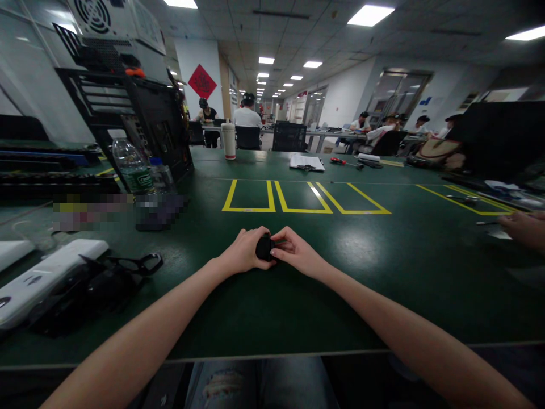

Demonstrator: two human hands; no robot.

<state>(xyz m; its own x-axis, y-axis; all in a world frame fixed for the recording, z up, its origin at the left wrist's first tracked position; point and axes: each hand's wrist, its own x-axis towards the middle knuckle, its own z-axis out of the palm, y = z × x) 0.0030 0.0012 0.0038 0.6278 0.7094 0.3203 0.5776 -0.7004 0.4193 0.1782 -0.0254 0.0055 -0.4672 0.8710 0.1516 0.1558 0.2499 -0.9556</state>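
A dark green table (213, 335) spreads beneath your left grip (246, 250) and right grip (298, 251). Far left of them stands an open black computer case (164, 122); beyond it, a red diamond sign (202, 82) bears characters too small to read. Straight ahead of your grips lie yellow tape outlines (307, 211). Left and ahead, a clear plastic bottle (123, 152) wears a green label, its lettering blurred. Farther ahead stands a white cup (229, 141). Between your grips sits a small, rounded black piece (263, 248): your left is wrapped around it, your right's fingertips touch its right side, whether clamped you cannot tell.
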